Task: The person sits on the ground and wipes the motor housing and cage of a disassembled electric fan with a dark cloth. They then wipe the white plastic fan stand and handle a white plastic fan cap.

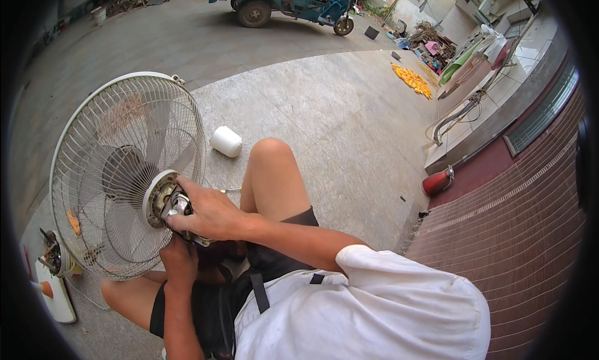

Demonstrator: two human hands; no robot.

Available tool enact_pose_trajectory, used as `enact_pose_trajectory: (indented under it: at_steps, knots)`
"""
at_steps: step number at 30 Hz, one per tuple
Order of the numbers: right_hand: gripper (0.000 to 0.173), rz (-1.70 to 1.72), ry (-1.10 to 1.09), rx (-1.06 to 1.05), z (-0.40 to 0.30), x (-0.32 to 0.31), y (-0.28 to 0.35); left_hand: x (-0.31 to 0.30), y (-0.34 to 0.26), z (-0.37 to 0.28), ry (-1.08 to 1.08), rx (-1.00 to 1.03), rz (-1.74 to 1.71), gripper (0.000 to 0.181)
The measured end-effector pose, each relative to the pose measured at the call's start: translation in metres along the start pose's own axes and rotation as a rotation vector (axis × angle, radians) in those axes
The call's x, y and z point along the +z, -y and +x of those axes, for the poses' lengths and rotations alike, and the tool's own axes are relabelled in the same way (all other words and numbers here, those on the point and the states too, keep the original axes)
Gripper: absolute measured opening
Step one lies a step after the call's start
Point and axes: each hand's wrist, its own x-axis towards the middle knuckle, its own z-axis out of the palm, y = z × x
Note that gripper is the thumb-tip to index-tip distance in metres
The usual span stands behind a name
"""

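Note:
An electric fan with a round wire guard [126, 173] stands tilted before me, its bare motor [180, 204] exposed at the back. Around the motor my right hand [208, 212] is closed, with the thumb and fingers on its metal housing. Just below, my left hand [180, 257] is raised against the underside of the motor; its fingertips are partly hidden, so its hold is unclear. A white plastic cover [226, 141] lies on the concrete beyond the guard. Part of a screwdriver [230, 190] shows on the ground behind my right hand, beside my knee.
At the lower left are a bucket of tools [58, 257] and a white board-like base [58, 294]. Farther off stand a blue cargo tricycle [285, 4] and a spread of yellow corn [412, 80]. A red container [437, 182] lies by the wall at right.

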Motion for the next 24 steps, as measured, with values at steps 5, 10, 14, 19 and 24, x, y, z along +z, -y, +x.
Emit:
enact_pose_trajectory:
  at_steps: [5,10,14,19,24]
  knots:
    - [0.087,-0.010,0.027,0.011,0.010,-0.003,0.002,-0.009,0.010,0.012,0.020,0.047,-0.028,0.024]
    - [0.078,0.072,0.082,0.075,0.011,-0.002,0.009,-0.008,-0.002,0.007,-0.133,-0.197,-0.211,0.014]
    - [0.075,0.256,0.054,0.093,0.006,0.002,0.006,-0.005,-0.030,-0.005,-0.371,-0.730,-0.776,0.020]
    - [0.078,0.267,-0.015,0.198,0.000,-0.002,0.020,0.003,-0.045,-0.027,-0.674,-0.948,-1.157,0.027]
    - [0.068,0.269,-0.038,0.177,0.004,0.005,0.018,-0.001,-0.050,-0.046,-0.720,-1.281,-1.401,0.026]
